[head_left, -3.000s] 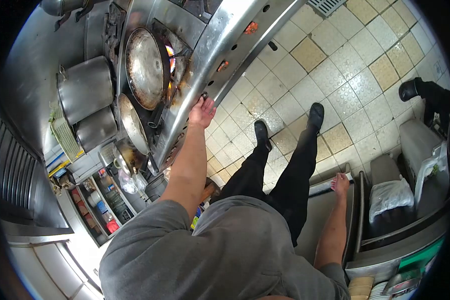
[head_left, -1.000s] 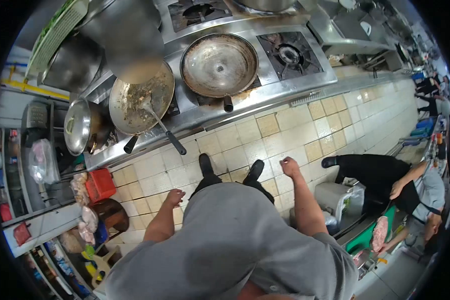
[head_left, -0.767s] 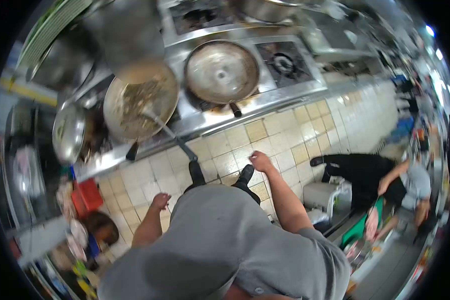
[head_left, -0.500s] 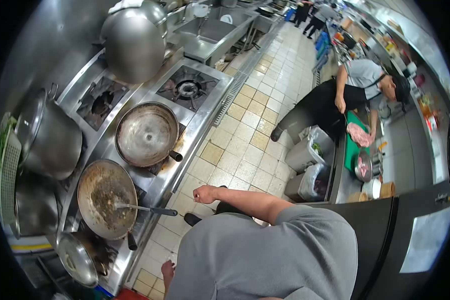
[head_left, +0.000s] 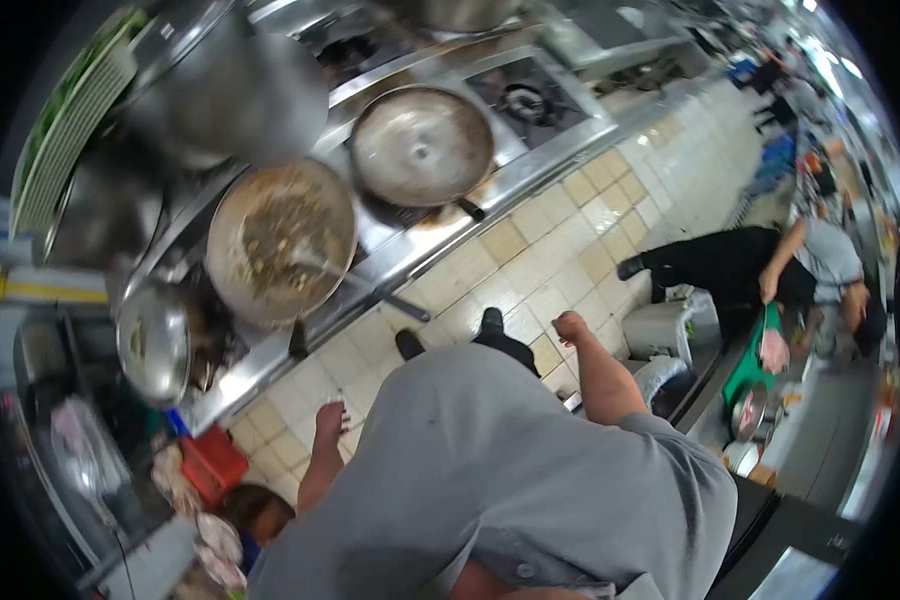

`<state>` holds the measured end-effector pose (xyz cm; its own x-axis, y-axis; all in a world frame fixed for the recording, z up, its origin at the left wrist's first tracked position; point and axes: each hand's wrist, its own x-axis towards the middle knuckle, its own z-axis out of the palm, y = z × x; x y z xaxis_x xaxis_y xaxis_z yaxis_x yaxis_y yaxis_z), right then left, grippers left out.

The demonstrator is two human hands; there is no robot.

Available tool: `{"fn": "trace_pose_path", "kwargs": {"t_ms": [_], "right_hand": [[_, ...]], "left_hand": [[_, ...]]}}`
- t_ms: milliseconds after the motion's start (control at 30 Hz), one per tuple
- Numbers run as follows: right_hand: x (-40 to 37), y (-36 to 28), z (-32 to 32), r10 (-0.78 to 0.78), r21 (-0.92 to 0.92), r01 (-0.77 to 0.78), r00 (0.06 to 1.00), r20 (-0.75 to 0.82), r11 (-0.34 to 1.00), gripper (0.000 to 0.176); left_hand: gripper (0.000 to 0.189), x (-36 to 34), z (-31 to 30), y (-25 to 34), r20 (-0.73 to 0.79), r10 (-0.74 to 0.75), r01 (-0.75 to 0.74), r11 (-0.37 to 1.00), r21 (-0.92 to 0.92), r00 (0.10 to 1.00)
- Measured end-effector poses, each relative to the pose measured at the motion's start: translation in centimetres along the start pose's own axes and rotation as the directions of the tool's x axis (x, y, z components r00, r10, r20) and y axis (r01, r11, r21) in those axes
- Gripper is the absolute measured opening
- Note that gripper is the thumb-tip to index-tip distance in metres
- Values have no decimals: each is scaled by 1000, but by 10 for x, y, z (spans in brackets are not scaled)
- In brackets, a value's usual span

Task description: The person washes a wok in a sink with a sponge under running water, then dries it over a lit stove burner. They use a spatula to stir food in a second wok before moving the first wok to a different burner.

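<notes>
My left hand (head_left: 330,420) hangs over the tiled floor at my side, its fingers apart and nothing in it. On the other side my right hand (head_left: 569,327) is held out above the floor, its fingers curled in with nothing visible in them. Nearest to the left hand on the stove is a wok (head_left: 232,270) with browned bits of food inside. A metal turner (head_left: 402,304) with a dark handle rests in it, the handle sticking out over the stove edge. Beside it a second pan (head_left: 390,150) sits on the stove with nothing but a worn, shiny bottom showing.
A metal lid (head_left: 154,340) and large pots (head_left: 200,100) crowd the stove. A green-filled basket (head_left: 75,125) stands at the far left. A red container (head_left: 213,465) is low at left. At right, a co-worker (head_left: 820,265) handles meat on a green board (head_left: 745,365), beside a bin (head_left: 665,325).
My view has swung, so the stove shifts up and right. My right hand has moved right, away from the stove; my left hand shows more fully. The pans and turner stay put.
</notes>
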<state>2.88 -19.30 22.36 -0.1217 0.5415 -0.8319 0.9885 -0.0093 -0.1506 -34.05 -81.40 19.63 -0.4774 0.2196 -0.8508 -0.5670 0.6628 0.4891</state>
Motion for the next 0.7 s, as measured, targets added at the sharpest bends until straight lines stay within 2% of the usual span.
{"fn": "trace_pose_path", "kwargs": {"t_ms": [33,67,100,167,200,233,400,467,600,700], "right_hand": [[-5,-10,6,-16,-33,17,999,28,999,30],[-12,-17,8,-30,30,30,999,17,999,29],[-18,-21,11,-37,98,36,999,5,995,29],[-29,-37,22,-77,88,75,997,23,993,30],[-32,-46,26,-115,93,112,993,27,989,31],[-32,-56,29,-153,17,152,986,58,988,31],[-43,-88,39,-232,10,232,971,63,973,32],[-40,-89,44,-287,30,289,956,-54,957,37],[-17,-80,46,-316,-49,315,949,-22,948,38],[-26,-82,40,-255,-61,255,967,8,965,38]], "left_hand": [[37,-13,3,13,-39,-73,73,997,-13,997],[36,-20,5,19,-67,-138,137,990,-23,988],[36,-27,5,23,-80,-154,151,988,-38,985],[34,-35,4,25,-107,-205,202,978,-41,973],[34,-38,4,26,-115,-213,209,977,-50,970],[33,-38,2,24,-109,-208,204,978,-50,972],[31,-40,3,23,-117,-188,180,981,-70,975],[32,-40,4,22,-118,-181,172,982,-80,976],[33,-44,2,16,-131,-183,172,981,-87,974],[32,-48,-2,4,-140,-216,204,974,-94,966]]}}
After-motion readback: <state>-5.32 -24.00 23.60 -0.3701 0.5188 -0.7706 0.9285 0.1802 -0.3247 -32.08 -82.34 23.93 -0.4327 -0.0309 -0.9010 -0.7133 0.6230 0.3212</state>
